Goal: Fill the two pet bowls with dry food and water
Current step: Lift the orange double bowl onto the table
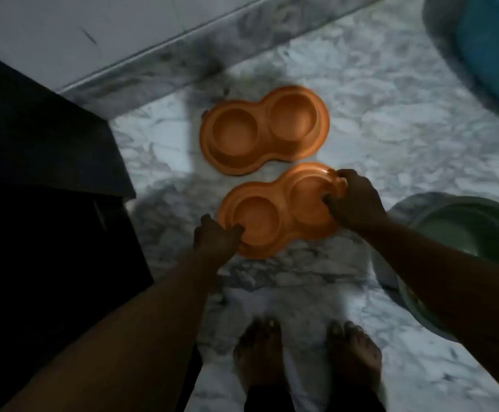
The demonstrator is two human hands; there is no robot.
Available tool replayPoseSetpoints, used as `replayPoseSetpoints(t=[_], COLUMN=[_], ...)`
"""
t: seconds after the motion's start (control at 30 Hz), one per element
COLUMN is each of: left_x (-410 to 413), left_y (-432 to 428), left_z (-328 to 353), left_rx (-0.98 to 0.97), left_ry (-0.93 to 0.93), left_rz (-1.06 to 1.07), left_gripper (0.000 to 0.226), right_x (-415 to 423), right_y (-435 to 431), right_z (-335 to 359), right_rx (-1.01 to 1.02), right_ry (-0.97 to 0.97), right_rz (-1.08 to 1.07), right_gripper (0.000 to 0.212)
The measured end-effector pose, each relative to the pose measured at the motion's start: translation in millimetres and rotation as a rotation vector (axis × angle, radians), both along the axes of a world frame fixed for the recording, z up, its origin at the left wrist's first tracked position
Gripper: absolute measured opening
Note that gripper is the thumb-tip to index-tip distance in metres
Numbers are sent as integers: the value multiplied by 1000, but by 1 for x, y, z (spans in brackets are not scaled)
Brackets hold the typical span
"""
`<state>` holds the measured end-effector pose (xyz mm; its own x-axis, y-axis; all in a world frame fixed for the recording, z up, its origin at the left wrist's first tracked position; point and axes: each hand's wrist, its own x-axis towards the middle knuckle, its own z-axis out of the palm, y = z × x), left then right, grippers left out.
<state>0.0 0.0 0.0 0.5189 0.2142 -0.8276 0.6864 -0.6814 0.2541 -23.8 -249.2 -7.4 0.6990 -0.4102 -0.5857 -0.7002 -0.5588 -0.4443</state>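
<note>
Two orange double pet bowls lie on the marble floor, each with two round wells that look empty. The far bowl rests near the wall. I hold the near bowl at both ends: my left hand grips its lower left rim, with the thumb in the left well, and my right hand grips its upper right rim, fingers curled over the edge. Whether this bowl touches the floor is unclear.
A round metal basin sits at the right, partly behind my right forearm. A blue tub stands at the top right. A dark cabinet fills the left. My bare feet stand below the bowls. A marble skirting runs behind.
</note>
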Motion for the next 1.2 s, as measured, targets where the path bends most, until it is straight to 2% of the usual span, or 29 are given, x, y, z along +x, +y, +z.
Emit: replayPoseSetpoints(t=[0.1,0.23,0.37,0.47,0.53,0.67,0.77,0.83,0.93,1.03,1.13,1.2], left_x=[-5,-10,-1,19,37,66,76,75,64,46,17,-1], left_y=[-7,-2,0,-3,-7,-19,-18,-13,5,35,82,116], left_z=[-26,-27,33,115,185,358,488,570,680,758,815,837], left_rx=[99,52,23,21,7,-17,-42,-47,-32,-9,34,42], left_ry=[-83,-183,-230,-270,-312,-385,-489,-572,-658,-766,-896,-908], left_rz=[-16,28,85,134,139,130,165,158,194,236,293,348], left_gripper=[68,44,53,61,57,51,44,35,45,59,54,61], right_x=[-4,-13,-11,-2,9,36,50,56,61,61,54,50], right_y=[-6,-8,-9,-10,-14,-20,-24,-21,-7,21,67,100], right_z=[-21,-12,51,131,195,355,478,559,663,736,784,804], right_rx=[-73,-60,-52,-53,-44,-65,-91,-88,-94,-56,-17,12], right_ry=[-23,-18,-40,-83,-135,-234,-329,-391,-497,-565,-667,-707], right_rz=[62,22,10,21,-10,-19,23,27,56,85,159,206], right_gripper=[56,51,58,58,56,41,45,39,46,40,31,29])
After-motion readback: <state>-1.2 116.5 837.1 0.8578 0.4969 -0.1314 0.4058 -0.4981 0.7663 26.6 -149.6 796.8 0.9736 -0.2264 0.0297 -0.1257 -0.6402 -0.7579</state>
